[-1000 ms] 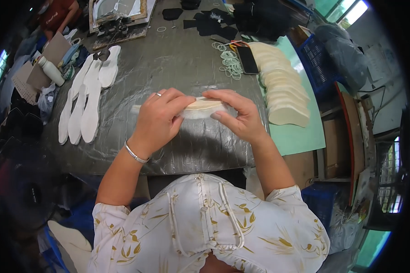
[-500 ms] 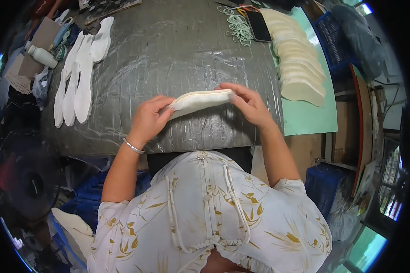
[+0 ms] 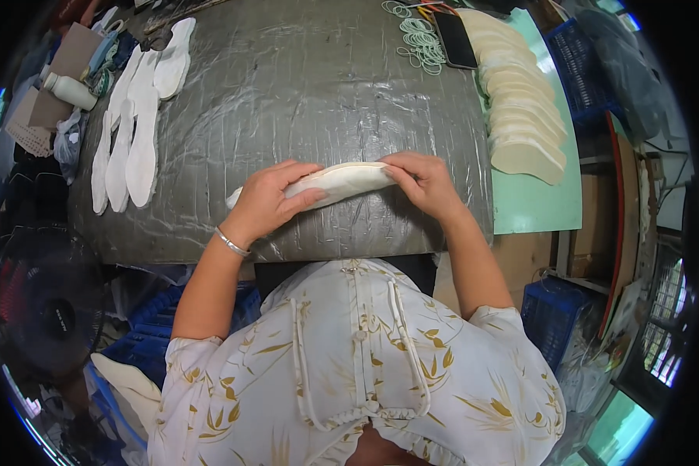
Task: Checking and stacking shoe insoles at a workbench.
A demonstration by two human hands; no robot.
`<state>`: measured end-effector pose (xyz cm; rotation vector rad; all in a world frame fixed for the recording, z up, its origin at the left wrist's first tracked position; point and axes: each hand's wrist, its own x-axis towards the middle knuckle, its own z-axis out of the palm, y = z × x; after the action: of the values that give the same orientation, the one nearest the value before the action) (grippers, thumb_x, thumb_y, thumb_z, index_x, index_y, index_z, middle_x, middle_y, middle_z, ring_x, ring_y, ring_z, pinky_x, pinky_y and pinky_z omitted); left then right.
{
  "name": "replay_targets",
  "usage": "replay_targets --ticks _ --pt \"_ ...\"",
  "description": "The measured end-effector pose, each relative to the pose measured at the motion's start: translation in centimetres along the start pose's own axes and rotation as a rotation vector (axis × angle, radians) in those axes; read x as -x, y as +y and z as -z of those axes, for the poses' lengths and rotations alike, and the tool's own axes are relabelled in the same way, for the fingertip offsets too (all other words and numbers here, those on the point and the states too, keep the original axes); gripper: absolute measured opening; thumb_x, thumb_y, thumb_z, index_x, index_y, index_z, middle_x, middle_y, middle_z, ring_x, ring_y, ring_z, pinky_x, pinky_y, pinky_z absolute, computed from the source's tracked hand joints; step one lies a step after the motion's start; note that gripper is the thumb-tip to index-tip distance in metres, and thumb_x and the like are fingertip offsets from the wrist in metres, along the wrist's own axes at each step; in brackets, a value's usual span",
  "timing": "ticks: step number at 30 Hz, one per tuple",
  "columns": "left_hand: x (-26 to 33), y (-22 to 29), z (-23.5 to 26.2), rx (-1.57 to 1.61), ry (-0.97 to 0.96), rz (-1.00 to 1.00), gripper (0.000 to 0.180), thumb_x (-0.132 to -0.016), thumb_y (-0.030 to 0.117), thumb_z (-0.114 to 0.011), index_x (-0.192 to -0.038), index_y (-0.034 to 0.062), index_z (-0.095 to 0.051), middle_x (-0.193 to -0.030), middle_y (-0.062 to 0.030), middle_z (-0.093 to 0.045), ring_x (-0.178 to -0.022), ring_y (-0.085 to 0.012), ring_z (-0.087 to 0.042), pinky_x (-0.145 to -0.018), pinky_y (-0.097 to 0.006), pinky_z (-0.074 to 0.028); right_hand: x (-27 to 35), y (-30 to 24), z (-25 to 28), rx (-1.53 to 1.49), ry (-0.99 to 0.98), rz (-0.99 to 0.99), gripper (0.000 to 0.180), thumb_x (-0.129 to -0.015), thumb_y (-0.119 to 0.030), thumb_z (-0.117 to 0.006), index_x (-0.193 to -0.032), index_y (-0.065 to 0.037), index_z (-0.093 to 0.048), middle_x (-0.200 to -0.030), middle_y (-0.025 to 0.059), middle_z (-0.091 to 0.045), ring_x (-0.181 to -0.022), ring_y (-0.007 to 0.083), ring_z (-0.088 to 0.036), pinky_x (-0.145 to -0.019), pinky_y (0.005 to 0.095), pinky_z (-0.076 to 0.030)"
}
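Note:
A cream-white insole (image 3: 342, 183) is held on edge above the near part of the table, its long side running left to right. My left hand (image 3: 276, 196) wraps round its left part, thumb on the near face and fingers behind; the insole's end sticks out past the hand on the left. With my right hand (image 3: 423, 180) I pinch its right end between thumb and fingers. A pale seam or layered edge shows along the top. Several white insoles (image 3: 141, 151) lie in a group on the left of the table.
The table (image 3: 279, 101) has a grey plastic-wrapped top. At right, overlapping cream insoles (image 3: 528, 159) rest on a green sheet (image 3: 536, 210). A phone (image 3: 457, 40) and pale green cord (image 3: 421, 45) lie at the far right. A white bottle (image 3: 71, 91) stands far left; a fan (image 3: 50, 303) is lower left.
My left hand has slid along the insole toward its middle, and one end now shows beyond it. The insole has dropped slightly toward the table. My right hand still grips the right end.

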<state>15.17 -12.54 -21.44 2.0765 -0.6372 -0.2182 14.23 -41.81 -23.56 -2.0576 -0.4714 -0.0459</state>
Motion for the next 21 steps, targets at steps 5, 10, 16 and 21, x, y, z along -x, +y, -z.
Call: replay_targets --ticks 5,10,16,21 --pt "0.6 -1.8 -1.1 -0.428 0.105 -0.082 0.027 -0.088 0.03 -0.073 -0.102 0.0072 -0.071 -0.084 -0.0127 -0.069 -0.072 -0.0322 -0.066 -0.065 -0.039 -0.051 0.0 1.1 -1.5 -0.018 0.12 0.062 0.015 -0.091 -0.014 -0.069 -0.1 -0.002 -0.072 -0.087 0.0113 -0.072 -0.077 0.0245 -0.07 -0.071 0.0326 -0.055" --pt "0.4 -1.8 -1.7 -0.255 0.283 -0.023 0.016 -0.093 0.019 -0.071 -0.098 0.0033 -0.069 -0.079 -0.01 -0.07 -0.064 -0.0193 -0.064 -0.061 -0.031 -0.05 -0.4 1.9 -2.6 -0.951 0.236 -0.292 0.052 -0.095 -0.028 -0.068 -0.139 -0.008 -0.047 -0.113 0.0082 -0.064 -0.103 0.0184 -0.064 -0.087 0.034 -0.052" --pt "-3.3 1.4 -4.4 0.125 0.398 0.056 0.022 -0.097 0.018 -0.066 -0.104 -0.0023 -0.064 -0.087 -0.0058 -0.067 -0.078 -0.0105 -0.059 -0.072 -0.027 -0.049 -0.7 -1.2 -5.2 -1.393 0.139 -0.314 0.055 -0.098 -0.025 -0.064 -0.144 -0.007 -0.039 -0.132 0.0089 -0.058 -0.117 0.0198 -0.06 -0.094 0.0377 -0.053" --pt "-3.3 -1.1 -6.3 0.259 0.331 0.156 0.035 -0.099 0.029 -0.062 -0.112 -0.0035 -0.061 -0.094 -0.005 -0.067 -0.084 -0.0115 -0.06 -0.075 -0.027 -0.049 -1.3 -0.9 -3.0 -1.46 0.347 -0.353 0.032 -0.1 -0.018 -0.061 -0.128 -0.006 -0.053 -0.119 0.0064 -0.065 -0.103 0.0165 -0.067 -0.085 0.0335 -0.058"
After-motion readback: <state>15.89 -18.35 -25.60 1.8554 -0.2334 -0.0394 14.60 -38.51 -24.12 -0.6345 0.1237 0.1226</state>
